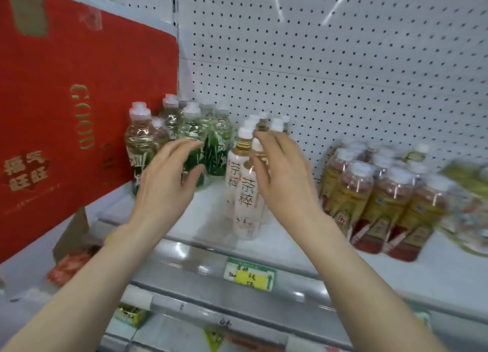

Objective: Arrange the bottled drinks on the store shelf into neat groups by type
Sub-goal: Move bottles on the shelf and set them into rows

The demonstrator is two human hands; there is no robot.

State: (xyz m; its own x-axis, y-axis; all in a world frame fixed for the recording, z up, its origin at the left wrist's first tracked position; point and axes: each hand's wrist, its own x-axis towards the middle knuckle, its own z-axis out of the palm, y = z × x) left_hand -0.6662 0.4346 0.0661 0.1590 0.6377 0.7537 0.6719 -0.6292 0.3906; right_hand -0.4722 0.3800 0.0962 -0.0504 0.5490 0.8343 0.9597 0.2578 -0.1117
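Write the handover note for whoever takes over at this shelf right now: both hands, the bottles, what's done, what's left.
Left hand: open, fingers spread just before the green-label bottles; contact unclear.
Right hand: grips the neck of the front white-label bottle.
Bottles on the shelf: green-label at left by the red carton, white-label bottles in the middle, yellow-label bottles at right.
Done: three types stand in separate clusters.
To do: set the held bottle in line with its group, straighten rows; the blurred items at far right probably need sorting too.
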